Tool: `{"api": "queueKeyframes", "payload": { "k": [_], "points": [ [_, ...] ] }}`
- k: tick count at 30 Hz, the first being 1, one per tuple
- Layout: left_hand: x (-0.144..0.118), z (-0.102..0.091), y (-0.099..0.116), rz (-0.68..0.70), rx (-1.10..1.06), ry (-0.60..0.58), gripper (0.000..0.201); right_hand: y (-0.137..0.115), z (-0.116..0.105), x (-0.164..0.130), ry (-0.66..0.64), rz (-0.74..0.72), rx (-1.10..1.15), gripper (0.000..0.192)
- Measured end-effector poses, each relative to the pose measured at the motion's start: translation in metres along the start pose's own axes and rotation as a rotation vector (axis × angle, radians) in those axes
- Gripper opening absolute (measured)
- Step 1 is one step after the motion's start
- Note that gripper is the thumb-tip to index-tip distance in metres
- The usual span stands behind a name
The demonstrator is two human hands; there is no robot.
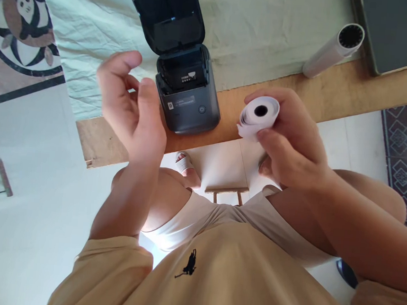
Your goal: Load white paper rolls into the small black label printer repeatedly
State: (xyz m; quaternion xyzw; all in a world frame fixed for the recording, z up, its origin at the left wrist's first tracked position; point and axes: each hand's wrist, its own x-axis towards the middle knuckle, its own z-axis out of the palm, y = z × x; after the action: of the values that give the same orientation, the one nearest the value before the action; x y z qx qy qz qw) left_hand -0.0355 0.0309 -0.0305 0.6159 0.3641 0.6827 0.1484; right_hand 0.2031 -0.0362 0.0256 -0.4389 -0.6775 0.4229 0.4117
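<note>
Right hand: your right hand [290, 141] grasped a small paper roll [259, 115], fingers and thumb wrapped round it, its end turned toward the camera.
Paper roll: it was white, cylindrical, with a dark round core hole and a loose outer edge of paper at its left side; you held it above the table's near edge, just right of the printer.
Left hand: your left hand [131, 106] was raised and empty, fingers loosely curled and released, touching nothing, just left of the printer.
Printer: a small label printer [187, 96] of dark matt plastic with rounded corners stood between your hands; its lid [168, 11] was swung up and back, the paper bay open, a round power button on the front face.
Table: bare wooden board [336, 95] along the near edge, the rest under a creased pale green cloth [264, 29].
Around: a longer white roll [335, 49] lay on its side well to the right, beside a flat dark device [395, 31] at the corner.
In the way: nothing lay between the paper roll and the open bay.
</note>
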Motion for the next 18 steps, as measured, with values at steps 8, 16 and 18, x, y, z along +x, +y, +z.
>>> {"api": "queueKeyframes", "payload": {
  "k": [8,16,18],
  "points": [
    [-0.009,0.023,0.055,0.12,-0.186,-0.321,0.048,-0.007,0.006,0.0,-0.147,-0.415,-0.256,0.035],
    [-0.007,0.01,0.076,0.002,-0.112,-0.692,0.064,-0.009,0.018,0.0,-0.183,-0.499,-0.236,0.025],
    [-0.01,0.01,0.075,0.009,-0.195,-0.678,0.068,-0.009,0.02,0.001,-0.173,-0.502,-0.23,0.027]
  ]
}}
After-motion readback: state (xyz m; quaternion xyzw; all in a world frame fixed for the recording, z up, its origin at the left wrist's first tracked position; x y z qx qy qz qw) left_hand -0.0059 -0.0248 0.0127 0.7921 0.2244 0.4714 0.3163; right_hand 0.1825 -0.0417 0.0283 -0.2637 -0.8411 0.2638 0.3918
